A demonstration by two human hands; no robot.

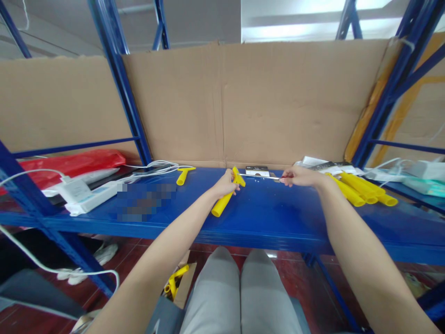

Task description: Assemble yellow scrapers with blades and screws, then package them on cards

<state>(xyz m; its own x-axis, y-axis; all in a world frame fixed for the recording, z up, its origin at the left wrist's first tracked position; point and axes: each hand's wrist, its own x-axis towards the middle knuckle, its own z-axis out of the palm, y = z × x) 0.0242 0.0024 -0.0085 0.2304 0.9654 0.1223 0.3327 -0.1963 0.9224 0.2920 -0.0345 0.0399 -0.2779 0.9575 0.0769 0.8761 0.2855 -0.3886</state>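
Observation:
My left hand is wrapped round a yellow T-shaped handle, which slants with its wide tube end toward the front edge. My right hand is closed on the end of a thin metal rod. The rod runs sideways between my hands, its other end by the head of the yellow handle; whether the two touch is unclear. Behind the rod lies a small black and white box. A second yellow T-shaped piece rests to the left of my left hand.
Several yellow tubes lie at right on the blue shelf. White packets are behind them. At left are a power strip, cables and a red bag. Cardboard stands behind; a box of yellow parts sits below.

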